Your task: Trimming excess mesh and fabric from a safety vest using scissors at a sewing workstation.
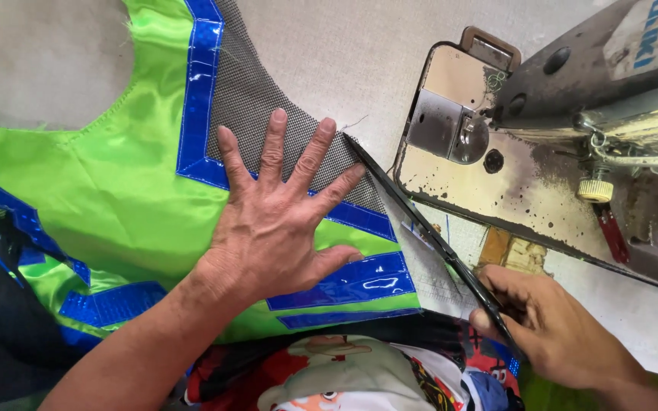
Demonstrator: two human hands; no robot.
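1. Left hand (272,228) lies flat, fingers spread wide, gripping nothing, just pressing down the shiny lime-green vest (116,183) with glossy blue reflective strips (199,84) and a grey mesh panel (257,114).
2. Right hand (550,323) is curled around long black scissors (428,232), blades running along the vest's right edge.
3. Vest covers the grey table's (329,53) left side.
4. Scuffed metal sewing machine (557,129) sits at the table's right edge.

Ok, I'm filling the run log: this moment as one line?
left hand flat on green vest | right hand holds black scissors at vest edge
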